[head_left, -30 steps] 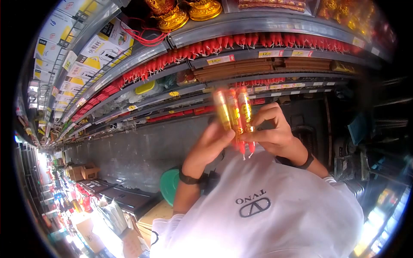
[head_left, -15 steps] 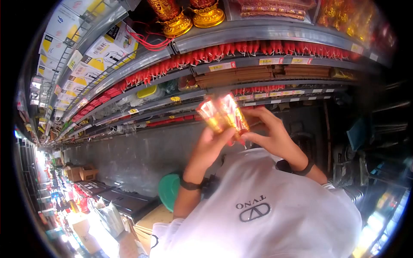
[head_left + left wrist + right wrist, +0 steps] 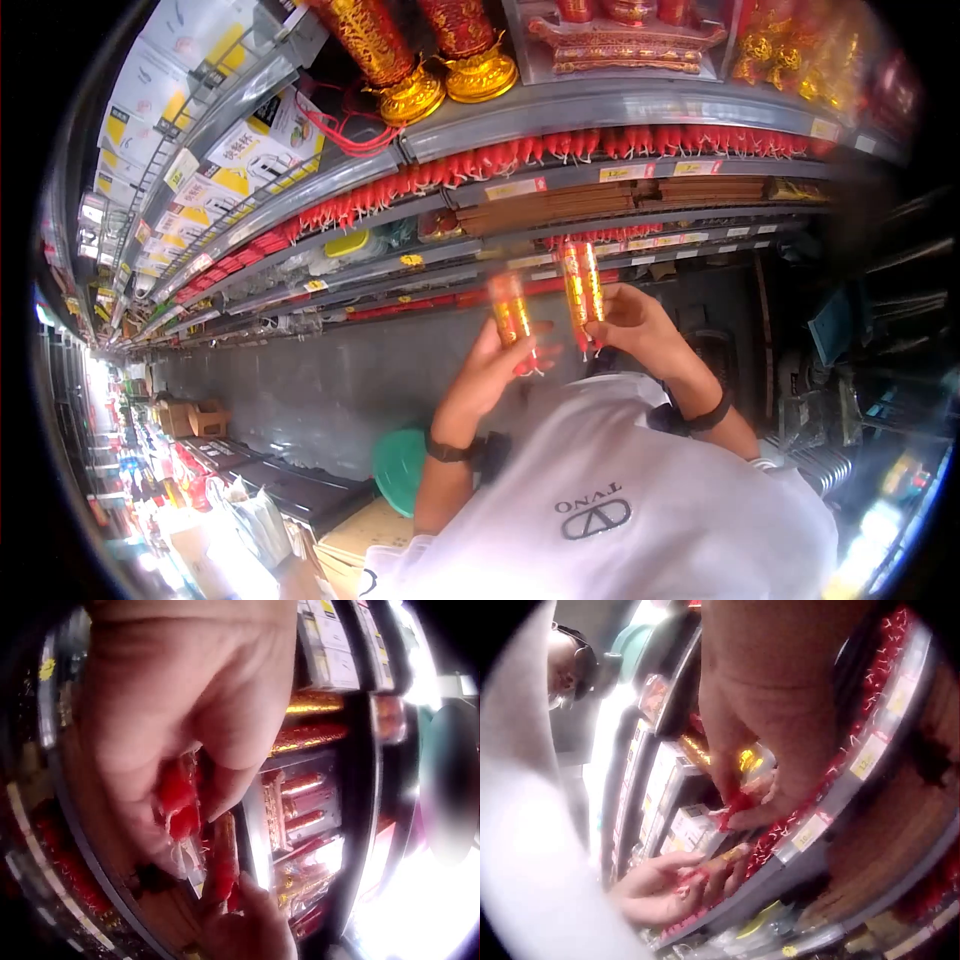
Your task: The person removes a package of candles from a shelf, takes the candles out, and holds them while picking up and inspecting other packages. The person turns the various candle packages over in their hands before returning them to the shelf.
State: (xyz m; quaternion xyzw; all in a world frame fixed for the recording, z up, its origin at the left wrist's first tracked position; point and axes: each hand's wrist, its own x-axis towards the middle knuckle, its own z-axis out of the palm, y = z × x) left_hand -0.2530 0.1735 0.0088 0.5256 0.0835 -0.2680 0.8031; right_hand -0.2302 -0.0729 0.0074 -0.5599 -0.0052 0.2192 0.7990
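In the head view my left hand [image 3: 484,372] grips red candles [image 3: 511,308] with gold decoration, their white wicks pointing down toward me. My right hand [image 3: 642,332] pinches a second pair of red-and-gold candles [image 3: 582,285] near their wick ends. The two bundles stand apart, roughly upright, in front of the shirt. From the left wrist, red candle ends [image 3: 178,799] show between the thumb and curled fingers. Seen from the right wrist, the red tips [image 3: 739,810] sit between thumb and fingers, with the left hand [image 3: 656,892] below.
A shelf row of red candles [image 3: 560,147] with hanging white wicks runs across the view. Above it stand red-and-gold ornaments [image 3: 470,60]; brown stacked bundles [image 3: 560,208] lie below. White boxes [image 3: 250,140] fill the left shelf. A green basin [image 3: 398,470] sits lower left.
The candles were held together between both hands. They tilted, then parted into two bundles, one in each hand, with a gap between the hands. The shelf has shifted slightly lower in view.
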